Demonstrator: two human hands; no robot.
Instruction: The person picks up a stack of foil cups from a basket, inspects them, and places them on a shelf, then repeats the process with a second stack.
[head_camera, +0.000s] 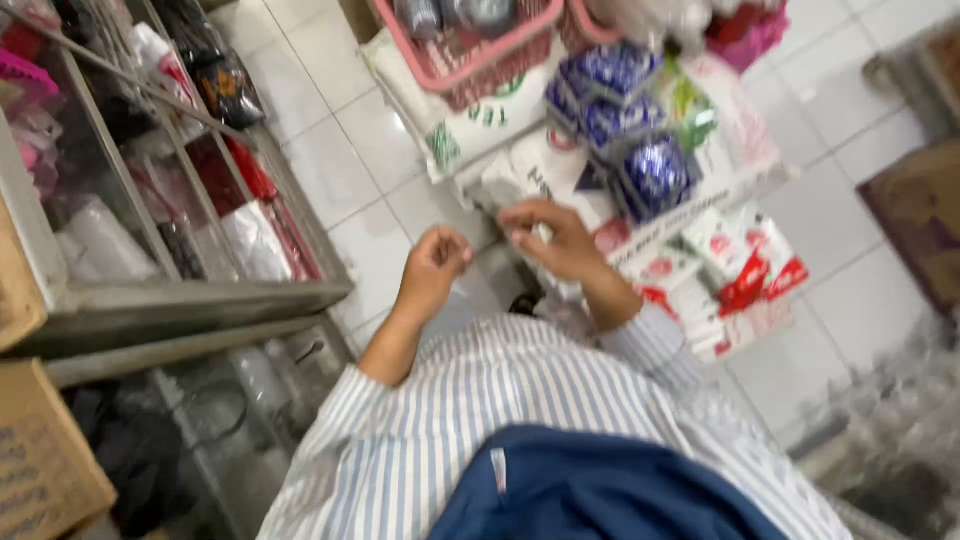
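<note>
My left hand (435, 262) is curled into a loose fist above the white floor tiles, and nothing shows in it. My right hand (558, 238) reaches a little further, fingers bent down onto a white sack (545, 170) in a pile of goods on the floor. The picture is blurred, so whether the fingers grip the sack is unclear. Both forearms come out of rolled blue-and-white striped sleeves (480, 400). Shiny blue packets (655, 172) lie just beyond the right hand, and red-and-white packets (745, 270) to its right.
A glass display case with a metal frame (180, 290) stands on the left, cardboard boxes (40, 460) by it. Pink plastic baskets (470, 60) rest on sacks at the top. White tiled floor (340, 150) runs between. A brown mat (920, 220) lies far right.
</note>
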